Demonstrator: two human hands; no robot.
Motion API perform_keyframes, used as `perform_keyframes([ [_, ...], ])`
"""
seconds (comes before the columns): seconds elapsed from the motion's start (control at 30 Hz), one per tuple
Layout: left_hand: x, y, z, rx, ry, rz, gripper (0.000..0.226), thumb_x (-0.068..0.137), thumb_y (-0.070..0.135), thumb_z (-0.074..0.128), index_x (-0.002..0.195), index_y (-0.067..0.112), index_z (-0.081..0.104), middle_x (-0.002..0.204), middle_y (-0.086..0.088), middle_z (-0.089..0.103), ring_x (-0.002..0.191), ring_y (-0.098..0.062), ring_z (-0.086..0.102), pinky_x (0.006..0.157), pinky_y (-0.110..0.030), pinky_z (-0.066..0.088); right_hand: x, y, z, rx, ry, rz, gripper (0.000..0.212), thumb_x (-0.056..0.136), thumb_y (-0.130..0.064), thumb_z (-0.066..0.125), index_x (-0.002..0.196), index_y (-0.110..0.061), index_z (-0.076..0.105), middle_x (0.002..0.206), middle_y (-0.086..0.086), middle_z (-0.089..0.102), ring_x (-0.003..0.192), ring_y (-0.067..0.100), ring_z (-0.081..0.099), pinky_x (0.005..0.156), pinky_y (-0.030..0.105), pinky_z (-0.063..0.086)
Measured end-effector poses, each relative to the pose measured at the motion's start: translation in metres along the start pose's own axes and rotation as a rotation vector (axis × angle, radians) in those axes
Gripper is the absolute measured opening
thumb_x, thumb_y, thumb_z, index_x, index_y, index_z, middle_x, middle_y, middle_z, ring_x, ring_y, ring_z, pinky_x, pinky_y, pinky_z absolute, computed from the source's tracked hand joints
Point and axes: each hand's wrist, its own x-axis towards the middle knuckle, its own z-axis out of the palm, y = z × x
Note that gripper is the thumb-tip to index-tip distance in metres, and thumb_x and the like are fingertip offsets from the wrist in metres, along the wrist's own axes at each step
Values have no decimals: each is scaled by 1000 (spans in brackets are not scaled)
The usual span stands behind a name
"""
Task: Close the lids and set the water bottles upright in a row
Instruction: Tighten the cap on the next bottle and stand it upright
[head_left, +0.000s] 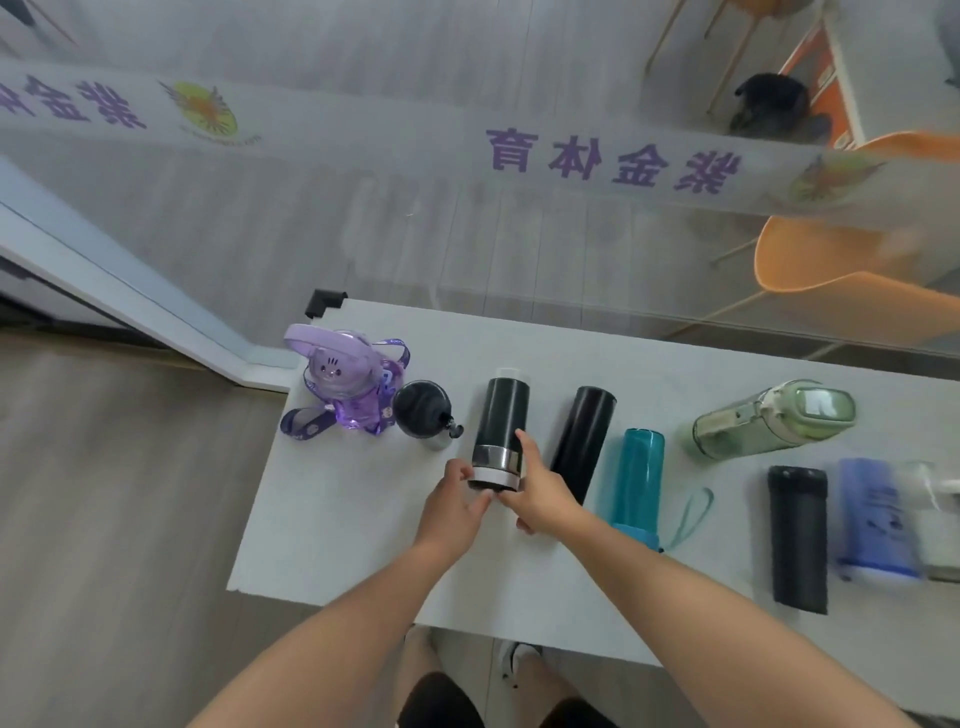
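– Where do the bottles sit on the table (363, 519)?

– At the far left corner stands the bottle with a strap (345, 387). Just right of it stands a round-topped bottle (423, 413).

– And next?

– Right of that one, a flask (498, 431) lies with its near end between the left hand (457, 501) and the right hand (540, 496). A second flask (584, 441) lies beside it on the right, then a see-through bottle (636, 480).

– What is at the right side?

– A wide bottle (769, 426) lies toward the far edge. Nearer the front edge lie a tall flask (797, 535), then a blurry bottle (872, 519), then one more at the picture's edge.
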Motion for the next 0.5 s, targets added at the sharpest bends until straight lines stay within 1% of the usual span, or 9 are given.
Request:
perform_keyframes([
  [0.1,-22,13,-2,-28,71,23,30,90,31,65,108,27,41,112,7,56,67,-11,55,60,-23,38,-18,2,-17,17,-61,-12,93,89,-36,69,153,-46,2,102,3,68,71,22,71,56,28,58],
  [0.17,-38,22,-8,-18,126,63,29,90,31,65,109,27,43,108,6,57,64,-8,55,60,-21,38,-33,1,-31,35,-102,-22,89,88,-37,68,155,-42,9,101,4,69,71,19,70,59,29,60],
  [0.23,-49,33,-14,11,183,109,30,90,32,66,110,28,44,104,8,57,69,-9,56,65,-26,42,-47,-3,-43,43,-109,-52,81,90,-39,65,156,-35,17,101,6,71,71,18,70,63,30,62],
  [0.3,-58,46,-21,35,222,156,32,88,34,67,112,32,45,101,13,55,78,-12,55,69,-30,45,-57,-7,-51,33,-84,-73,71,93,-40,61,154,-31,25,96,5,72,67,16,69,60,27,59],
  [0.33,-59,53,-25,58,234,196,33,88,35,66,114,33,46,102,14,55,82,-13,54,70,-29,45,-60,-9,-55,47,-66,-77,67,94,-41,60,152,-29,29,93,4,73,65,16,69,58,26,57],
  [0.43,-51,70,-36,256,255,378,32,92,33,61,122,32,49,118,8,51,101,-15,51,75,-31,48,-60,-16,-63,163,-7,-103,57,94,-39,59,146,-24,42,88,9,75,59,16,64,57,30,55],
  [0.47,-44,75,-39,356,262,452,30,92,31,60,121,31,51,123,5,50,104,-19,51,76,-34,51,-59,-19,-66,189,24,-120,52,95,-37,59,143,-23,46,88,10,75,59,16,64,58,31,55],
  [0.5,-38,80,-42,456,267,525,28,91,28,61,117,30,54,126,1,50,101,-23,52,74,-37,52,-58,-22,-68,207,58,-130,48,96,-34,59,141,-22,49,87,9,75,60,16,64,59,31,55],
])
